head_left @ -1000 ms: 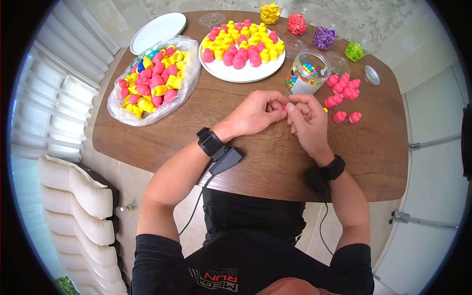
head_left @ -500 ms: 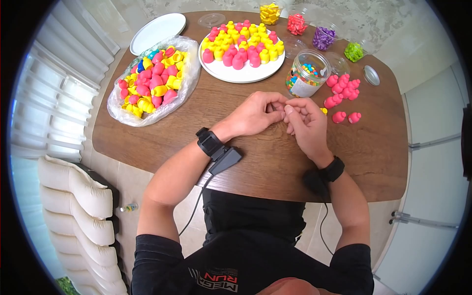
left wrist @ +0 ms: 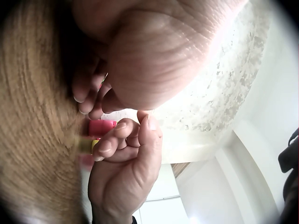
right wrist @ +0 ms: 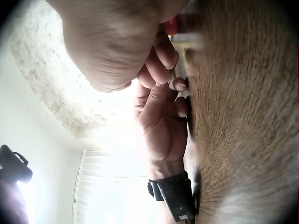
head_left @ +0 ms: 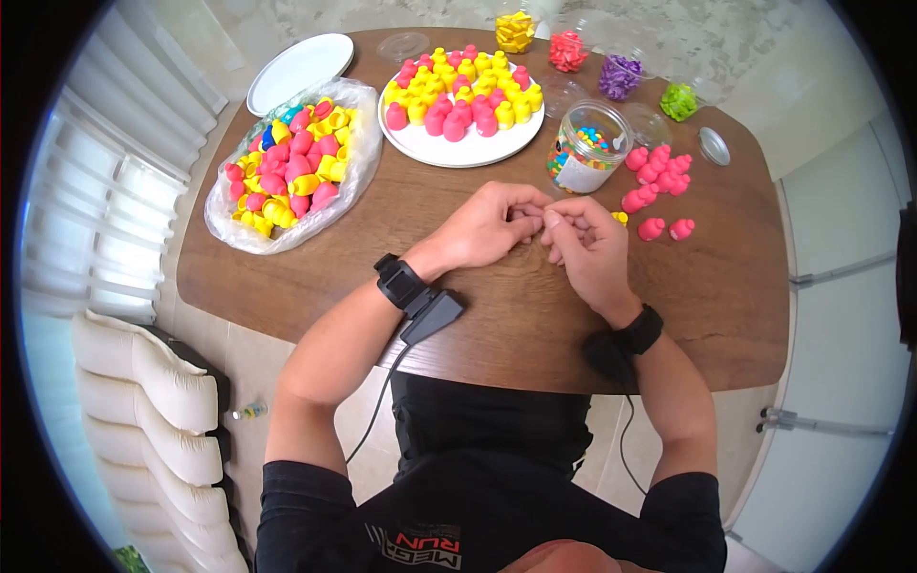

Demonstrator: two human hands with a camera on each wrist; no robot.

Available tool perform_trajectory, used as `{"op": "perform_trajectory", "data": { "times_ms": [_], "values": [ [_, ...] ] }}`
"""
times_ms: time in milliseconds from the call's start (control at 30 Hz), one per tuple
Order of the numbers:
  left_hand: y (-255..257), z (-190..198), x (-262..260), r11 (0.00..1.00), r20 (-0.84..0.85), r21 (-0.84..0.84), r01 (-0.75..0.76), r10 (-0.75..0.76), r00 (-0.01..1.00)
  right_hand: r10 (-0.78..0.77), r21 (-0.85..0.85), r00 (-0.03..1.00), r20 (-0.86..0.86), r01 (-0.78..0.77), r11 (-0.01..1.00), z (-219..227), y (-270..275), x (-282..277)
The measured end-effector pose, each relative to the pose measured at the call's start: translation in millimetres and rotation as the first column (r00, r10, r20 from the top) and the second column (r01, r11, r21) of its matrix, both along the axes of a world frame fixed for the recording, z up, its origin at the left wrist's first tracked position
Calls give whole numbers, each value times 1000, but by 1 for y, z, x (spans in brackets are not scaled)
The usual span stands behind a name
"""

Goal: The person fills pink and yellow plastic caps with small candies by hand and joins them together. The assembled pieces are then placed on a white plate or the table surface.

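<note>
Both hands meet over the middle of the table, fingertip to fingertip. The left hand [head_left: 492, 229] has curled fingers, its thumb and forefinger pinched together. Facing it, the right hand [head_left: 592, 253] pinches with thumb and forefinger, its other fingers bent. A small pink piece showed there a second ago; the fingertips hide it now, and I cannot tell its kind. In the left wrist view, the right hand [left wrist: 126, 168] reaches toward the left thumb. A yellow bottle-shaped piece [head_left: 620, 219] stands beside the right hand, with pink bottle-shaped pieces [head_left: 651, 228] beyond.
A clear jar [head_left: 583, 177] of colourful small pieces stands beyond the hands. A white plate [head_left: 458, 155] bears many pink and yellow pieces. Left of it lies a plastic bag [head_left: 361, 167] of cup-like pieces. Tubs of yellow bits [head_left: 514, 33] and green bits [head_left: 679, 102] line the back.
The pink spot between the fingertips is no longer visible. The head view has shifted slightly; both hands keep nearly the same pose.
</note>
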State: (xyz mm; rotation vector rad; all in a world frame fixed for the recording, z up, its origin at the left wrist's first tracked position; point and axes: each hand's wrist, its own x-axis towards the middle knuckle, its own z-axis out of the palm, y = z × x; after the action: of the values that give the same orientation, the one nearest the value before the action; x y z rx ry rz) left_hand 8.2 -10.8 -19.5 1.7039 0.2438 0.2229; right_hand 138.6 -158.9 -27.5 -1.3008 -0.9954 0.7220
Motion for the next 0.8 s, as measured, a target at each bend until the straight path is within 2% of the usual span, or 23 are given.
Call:
{"op": "perform_trajectory", "data": {
  "times_ms": [167,267,300,400,433,533,567,667,733,800],
  "values": [
    [-1,-4,1,997,-10,-26,-73,73,997,81,-45,996,37,-79,996,-8,1,1],
    [5,-7,2,990,-89,34,-135,138,986,100,-70,985,139,-91,993,-7,2,-1],
    [5,-9,2,987,-66,18,-163,163,984,87,-63,988,129,-80,995,-4,3,-3],
    [8,-11,3,972,-9,-25,-232,232,973,105,-190,955,278,-52,980,2,-1,0],
    [9,-10,3,968,4,-35,-250,250,968,63,-72,954,292,-44,996,5,0,-4],
    [10,-9,2,947,61,-30,-319,320,945,46,-68,934,355,-23,997,9,-1,-4],
    [11,-7,2,938,85,-22,-345,346,935,36,-56,946,321,-19,998,7,0,-4],
    [15,2,-1,883,131,1,-470,466,875,-9,-10,978,210,11,1000,-10,5,1],
    [24,4,-3,804,212,1,-595,581,786,-68,25,989,132,65,998,-17,8,6],
    [40,3,-6,681,328,115,-723,661,674,-103,-24,986,132,107,994,-14,6,10]
  ]
}}
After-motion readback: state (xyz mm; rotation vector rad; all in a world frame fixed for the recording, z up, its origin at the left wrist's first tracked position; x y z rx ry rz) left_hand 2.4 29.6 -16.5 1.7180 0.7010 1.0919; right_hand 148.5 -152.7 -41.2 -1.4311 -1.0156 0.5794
